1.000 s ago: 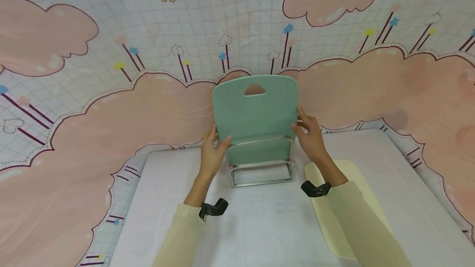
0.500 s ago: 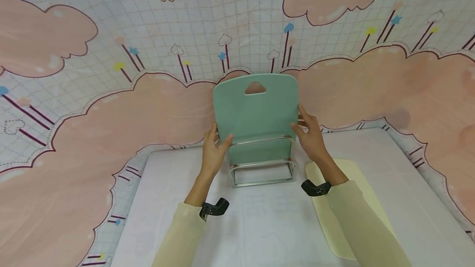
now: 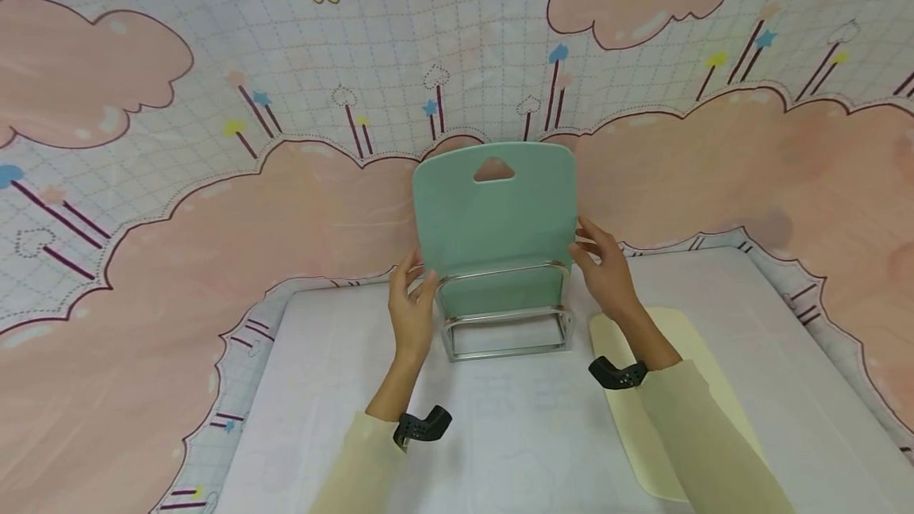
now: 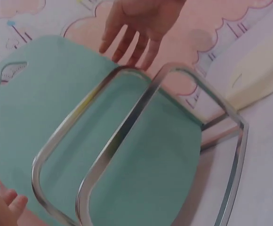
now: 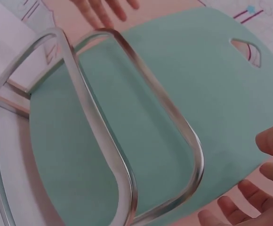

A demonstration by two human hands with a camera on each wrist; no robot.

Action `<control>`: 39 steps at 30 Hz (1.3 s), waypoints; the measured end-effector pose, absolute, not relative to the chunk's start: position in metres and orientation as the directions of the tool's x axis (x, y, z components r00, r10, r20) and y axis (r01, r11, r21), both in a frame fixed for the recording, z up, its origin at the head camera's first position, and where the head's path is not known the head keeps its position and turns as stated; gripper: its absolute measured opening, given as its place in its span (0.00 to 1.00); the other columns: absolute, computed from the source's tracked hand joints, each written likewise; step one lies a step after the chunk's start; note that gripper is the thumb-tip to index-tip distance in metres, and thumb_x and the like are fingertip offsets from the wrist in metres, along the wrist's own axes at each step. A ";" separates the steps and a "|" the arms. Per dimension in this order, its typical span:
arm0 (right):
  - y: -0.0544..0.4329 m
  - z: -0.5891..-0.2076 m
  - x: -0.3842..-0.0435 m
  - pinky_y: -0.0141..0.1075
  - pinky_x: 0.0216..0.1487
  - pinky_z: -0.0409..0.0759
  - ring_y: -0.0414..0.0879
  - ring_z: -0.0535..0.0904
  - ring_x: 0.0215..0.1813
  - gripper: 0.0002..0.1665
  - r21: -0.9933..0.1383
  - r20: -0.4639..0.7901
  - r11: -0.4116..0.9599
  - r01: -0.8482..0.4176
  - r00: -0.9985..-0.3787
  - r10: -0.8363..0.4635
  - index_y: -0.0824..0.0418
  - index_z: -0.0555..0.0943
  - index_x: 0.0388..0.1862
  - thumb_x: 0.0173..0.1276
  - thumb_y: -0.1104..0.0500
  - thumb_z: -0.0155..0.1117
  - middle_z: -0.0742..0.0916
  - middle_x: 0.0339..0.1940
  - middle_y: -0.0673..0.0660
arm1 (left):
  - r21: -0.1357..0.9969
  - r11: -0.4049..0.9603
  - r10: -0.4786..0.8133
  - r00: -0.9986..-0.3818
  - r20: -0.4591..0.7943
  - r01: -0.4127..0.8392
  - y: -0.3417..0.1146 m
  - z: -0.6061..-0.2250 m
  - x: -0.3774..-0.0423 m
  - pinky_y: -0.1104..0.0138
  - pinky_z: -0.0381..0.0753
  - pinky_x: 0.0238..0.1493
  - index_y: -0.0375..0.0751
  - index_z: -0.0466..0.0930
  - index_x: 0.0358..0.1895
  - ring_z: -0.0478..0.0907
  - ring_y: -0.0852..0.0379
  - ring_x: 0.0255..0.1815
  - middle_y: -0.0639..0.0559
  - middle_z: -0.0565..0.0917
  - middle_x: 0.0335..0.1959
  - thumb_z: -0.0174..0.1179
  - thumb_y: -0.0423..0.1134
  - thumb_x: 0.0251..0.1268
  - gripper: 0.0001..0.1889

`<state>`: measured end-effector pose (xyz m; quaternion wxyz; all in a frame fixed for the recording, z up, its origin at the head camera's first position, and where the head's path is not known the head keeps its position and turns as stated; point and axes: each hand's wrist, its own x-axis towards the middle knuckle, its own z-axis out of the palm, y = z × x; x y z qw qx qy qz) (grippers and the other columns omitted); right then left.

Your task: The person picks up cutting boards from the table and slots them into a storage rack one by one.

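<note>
A green cutting board (image 3: pixel 496 212) with a handle slot stands upright in a metal rack (image 3: pixel 508 354) at the back of the table. My left hand (image 3: pixel 412 320) is beside the board's left edge, its fingers spread and loosely bent, gripping nothing. On the other side, my right hand (image 3: pixel 605 272) is at the right edge with thumb and fingers parted. In the right wrist view, the right hand's thumb (image 5: pixel 269 140) lies close to the board's edge; whether it touches cannot be told. The left hand (image 4: pixel 2 207) shows partly in the left wrist view's corner.
A cream-coloured board (image 3: pixel 685 411) lies flat on the white table (image 3: pixel 514 435), partly under my right forearm. Behind the rack hangs a cloth backdrop (image 3: pixel 321 205) with printed clouds.
Both hands have loosened from the green cutting board's sides. The left has drawn down a little, and the right has shifted slightly down and outward. The board and rack stay in place.
</note>
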<state>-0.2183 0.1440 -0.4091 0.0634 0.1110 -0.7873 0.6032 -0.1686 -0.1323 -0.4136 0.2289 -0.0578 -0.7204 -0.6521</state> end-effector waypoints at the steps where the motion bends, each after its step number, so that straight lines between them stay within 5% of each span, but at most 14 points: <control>1: 0.146 -0.413 -0.219 0.56 0.62 0.66 0.63 0.63 0.67 0.34 -0.934 0.232 0.257 -0.249 -0.968 -0.096 0.60 0.53 0.77 0.76 0.61 0.50 0.66 0.67 0.68 | 0.906 0.128 -0.227 -0.878 0.422 0.403 -0.131 -0.417 -0.168 0.56 0.69 0.59 0.24 0.57 0.68 0.63 0.32 0.61 0.28 0.64 0.62 0.51 0.29 0.72 0.25; 8: 0.164 -0.429 -0.211 0.53 0.63 0.66 0.58 0.66 0.66 0.29 -0.924 0.222 0.301 -0.234 -0.972 -0.074 0.60 0.62 0.74 0.77 0.56 0.50 0.74 0.63 0.64 | 0.880 -0.030 -0.215 -0.863 0.458 0.474 -0.113 -0.435 -0.157 0.65 0.71 0.59 0.23 0.56 0.66 0.67 0.33 0.59 0.32 0.68 0.60 0.50 0.28 0.72 0.24; 20: 0.203 -0.452 -0.172 0.20 0.51 0.69 0.35 0.72 0.56 0.27 -0.922 0.157 0.354 -0.159 -0.987 -0.035 0.63 0.67 0.69 0.77 0.52 0.48 0.78 0.59 0.63 | 0.854 -0.170 -0.128 -0.870 0.476 0.492 -0.068 -0.464 -0.125 0.61 0.75 0.55 0.24 0.58 0.64 0.68 0.28 0.54 0.29 0.67 0.57 0.47 0.27 0.72 0.21; 35: 0.256 -0.484 -0.118 0.17 0.44 0.66 0.19 0.65 0.52 0.24 -0.813 0.174 0.569 -0.121 -0.984 0.039 0.63 0.72 0.65 0.76 0.53 0.51 0.82 0.54 0.62 | 0.905 -0.224 0.016 -0.927 0.375 0.362 -0.010 -0.509 -0.095 0.64 0.74 0.56 0.28 0.62 0.63 0.69 0.30 0.54 0.36 0.71 0.56 0.48 0.24 0.71 0.19; 39: 0.272 -0.491 -0.108 0.24 0.46 0.69 0.17 0.64 0.50 0.23 -0.787 0.174 0.608 -0.103 -0.983 0.060 0.63 0.73 0.64 0.76 0.54 0.52 0.83 0.52 0.54 | 0.933 -0.250 0.057 -0.958 0.283 0.260 0.002 -0.517 -0.092 0.65 0.73 0.57 0.28 0.63 0.62 0.69 0.33 0.56 0.39 0.70 0.56 0.48 0.27 0.72 0.18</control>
